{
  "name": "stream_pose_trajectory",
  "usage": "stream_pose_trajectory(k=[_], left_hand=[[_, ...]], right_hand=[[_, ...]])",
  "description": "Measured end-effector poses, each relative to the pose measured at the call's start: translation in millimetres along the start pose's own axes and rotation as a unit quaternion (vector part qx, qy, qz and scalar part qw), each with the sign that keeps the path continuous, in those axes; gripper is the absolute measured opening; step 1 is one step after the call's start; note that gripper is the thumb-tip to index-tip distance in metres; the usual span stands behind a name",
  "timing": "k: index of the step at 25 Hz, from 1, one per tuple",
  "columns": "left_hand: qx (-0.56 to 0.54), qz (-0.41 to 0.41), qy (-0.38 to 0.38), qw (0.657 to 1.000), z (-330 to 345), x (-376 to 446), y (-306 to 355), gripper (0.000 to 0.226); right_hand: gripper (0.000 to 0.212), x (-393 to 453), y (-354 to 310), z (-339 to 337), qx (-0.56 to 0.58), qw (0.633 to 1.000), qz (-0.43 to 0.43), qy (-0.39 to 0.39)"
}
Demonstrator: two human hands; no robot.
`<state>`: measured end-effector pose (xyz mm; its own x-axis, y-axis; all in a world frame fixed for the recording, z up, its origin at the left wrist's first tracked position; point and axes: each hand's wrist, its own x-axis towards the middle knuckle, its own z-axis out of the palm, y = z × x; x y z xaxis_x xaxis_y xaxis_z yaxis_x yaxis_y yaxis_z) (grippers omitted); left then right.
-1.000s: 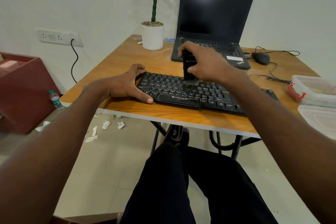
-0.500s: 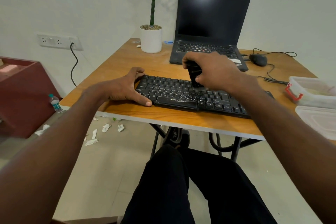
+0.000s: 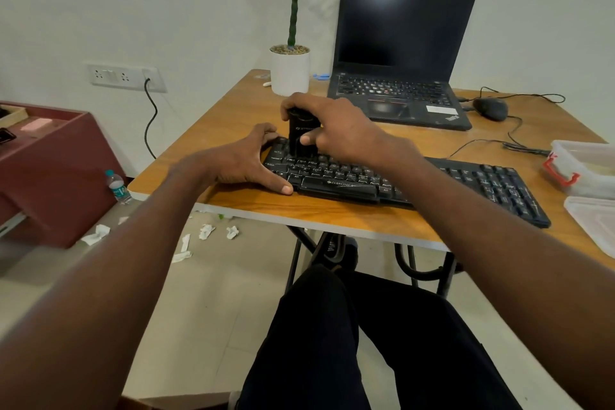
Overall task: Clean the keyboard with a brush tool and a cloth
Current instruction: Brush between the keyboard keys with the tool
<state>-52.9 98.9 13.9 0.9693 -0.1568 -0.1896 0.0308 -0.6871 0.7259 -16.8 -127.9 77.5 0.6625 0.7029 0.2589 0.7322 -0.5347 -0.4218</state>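
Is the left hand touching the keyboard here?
Touching. The head view shows the left hand resting on the keyboard's left end, thumb along its front edge and fingers against its far corner.

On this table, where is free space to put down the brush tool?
Bare wood lies between the white plant pot and the table's left edge, and in the strip between keyboard and laptop. The right side is crowded: mouse, its cable, plastic container, lid.
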Motion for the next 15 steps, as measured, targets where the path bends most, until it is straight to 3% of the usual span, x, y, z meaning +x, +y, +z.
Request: stream_pose_trajectory(k=[7,11,13,15], left_hand=[[0.002,-0.002,-0.003,1.0,-1,0,0,0.144],[0.007,-0.007,-0.002,1.0,-2,-2,3,0.156],[-0.005,0.02,0.038,0.999,2,-1,14,0.144],[0.017,0.067,0.127,0.99,16,4,33,0.107]], right_hand=[[0.044,-48,32,-55,-0.065,0.993,0.092,-0.025],[0.052,-66,49,-62,-0.047,0.99,0.126,0.042],[0.055,-71,54,-53,0.067,0.985,0.127,0.098],[0.054,-73,58,-46,0.155,0.971,0.139,0.121]])
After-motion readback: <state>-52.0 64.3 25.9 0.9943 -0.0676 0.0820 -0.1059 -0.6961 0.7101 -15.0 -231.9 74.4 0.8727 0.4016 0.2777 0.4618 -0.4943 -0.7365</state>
